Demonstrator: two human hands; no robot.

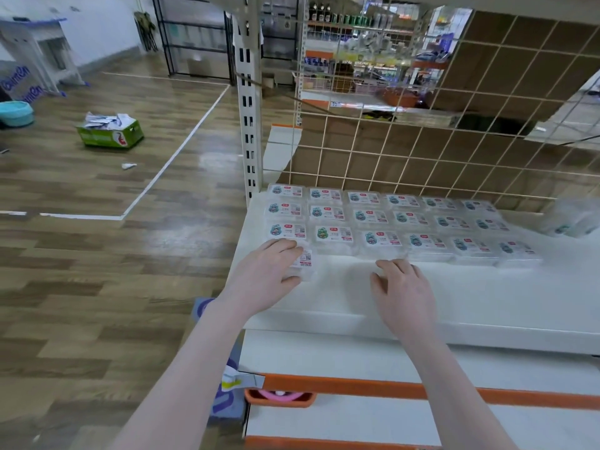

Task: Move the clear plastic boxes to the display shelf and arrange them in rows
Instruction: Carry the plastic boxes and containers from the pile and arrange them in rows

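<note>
Left hand (271, 271) grips a clear plastic box (303, 259) at the near-left corner of the display shelf (487, 297), just before three rows of boxes (389, 219). Right hand (404, 289) rests on the bare shelf, fingers loosely curled, holding nothing.

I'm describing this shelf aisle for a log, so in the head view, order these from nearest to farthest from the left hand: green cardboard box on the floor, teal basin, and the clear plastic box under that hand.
1. Clear plastic box, under the left hand, on the shelf.
2. Green cardboard box, floor, left.
3. Teal basin, far left edge.
</note>
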